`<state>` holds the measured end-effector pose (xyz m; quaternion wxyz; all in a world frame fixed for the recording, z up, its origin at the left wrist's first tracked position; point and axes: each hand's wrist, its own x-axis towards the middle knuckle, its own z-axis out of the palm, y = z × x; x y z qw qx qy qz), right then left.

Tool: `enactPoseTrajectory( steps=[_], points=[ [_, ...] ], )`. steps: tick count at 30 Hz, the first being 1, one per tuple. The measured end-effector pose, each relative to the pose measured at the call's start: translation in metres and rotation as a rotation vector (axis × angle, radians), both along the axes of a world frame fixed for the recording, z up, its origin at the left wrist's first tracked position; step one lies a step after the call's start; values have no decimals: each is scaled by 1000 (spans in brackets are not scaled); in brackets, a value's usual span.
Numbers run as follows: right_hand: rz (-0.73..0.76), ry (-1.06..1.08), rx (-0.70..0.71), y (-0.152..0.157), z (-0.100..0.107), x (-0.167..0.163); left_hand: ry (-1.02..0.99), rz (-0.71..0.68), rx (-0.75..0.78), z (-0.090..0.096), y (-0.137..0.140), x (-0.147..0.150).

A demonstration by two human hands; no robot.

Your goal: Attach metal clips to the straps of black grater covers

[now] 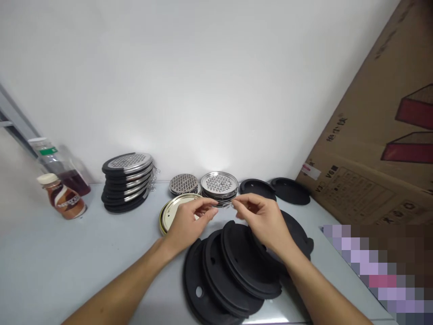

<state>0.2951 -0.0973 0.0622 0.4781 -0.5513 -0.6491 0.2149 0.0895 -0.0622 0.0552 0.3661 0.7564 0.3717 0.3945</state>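
My left hand (pixel 191 220) and my right hand (pixel 265 221) are raised facing each other above the table, thumbs and fingers pinched. A tiny glint shows at the right fingertips; what either hand holds, if anything, is too small to make out. Beneath them lies an overlapping row of black round covers (pixel 252 257), some with notched rims and small holes. Just behind the fingers stands a stack of perforated metal grater discs (pixel 219 183). Partly behind my left hand are pale gold round lids (pixel 176 211). A smaller perforated disc pile (pixel 183 184) sits beyond them.
At left, a tall stack of black-rimmed grater discs (pixel 128 183) has wire rings on its side. A Nescafé bottle (pixel 64 198) and a clear bottle of dark liquid (pixel 72 176) stand further left. Two black covers (pixel 291 190) lie near a large cardboard box (pixel 365 149) at right.
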Motion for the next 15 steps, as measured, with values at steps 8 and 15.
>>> enactPoseTrajectory(
  steps=[8,15],
  points=[
    [-68,-788,-240,22,-15,22,363,-462,253,-1,-29,-10],
    [55,-986,-322,14,-17,17,400,-549,149,-9,-37,1]
  ],
)
